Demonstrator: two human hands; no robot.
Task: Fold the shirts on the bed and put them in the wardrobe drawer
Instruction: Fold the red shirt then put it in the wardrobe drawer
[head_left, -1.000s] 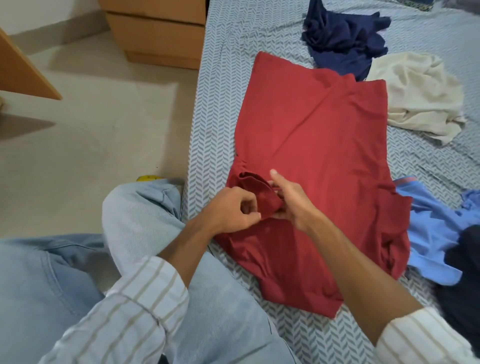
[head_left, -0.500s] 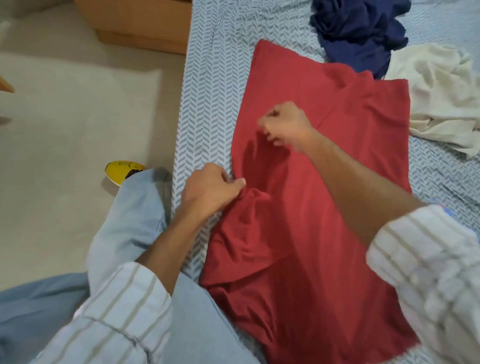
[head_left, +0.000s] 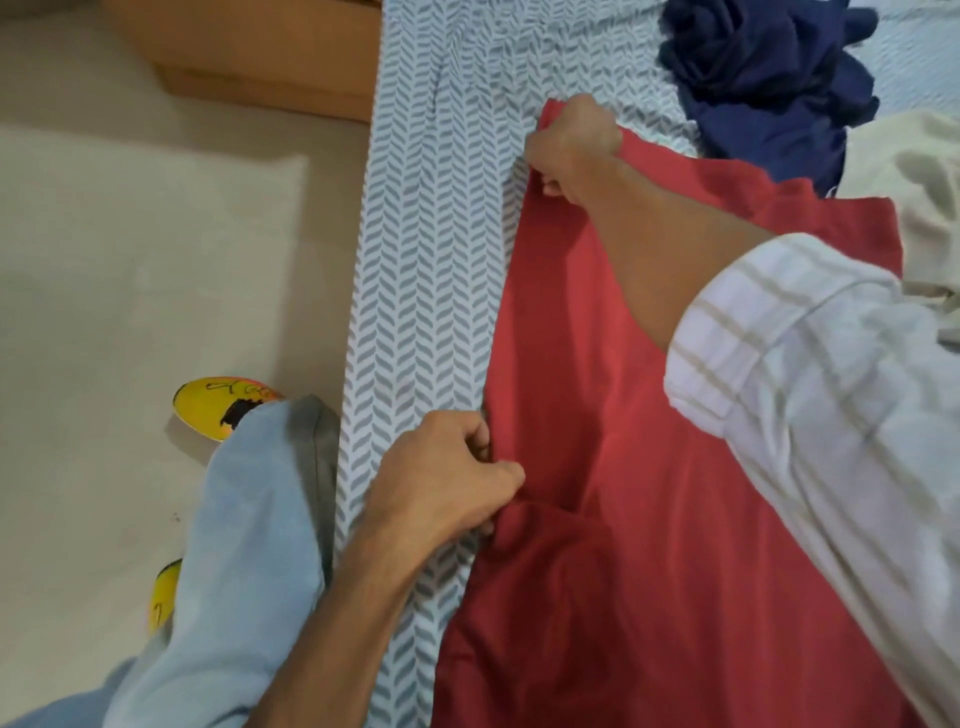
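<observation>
Red fabric of the shirt (head_left: 597, 405) is spread flat on the bed (head_left: 426, 270), and its long left edge is pulled straight between both hands. The left hand (head_left: 441, 478), at about 7 o'clock, is closed in a pinching grip on that edge, while the right hand (head_left: 574, 143), at about 12 o'clock, is clenched in a tight grip on the far corner. A navy garment (head_left: 769, 78) and a cream garment (head_left: 919, 187) are heaped at 1 to 2 o'clock, touching the shirt's far edge.
</observation>
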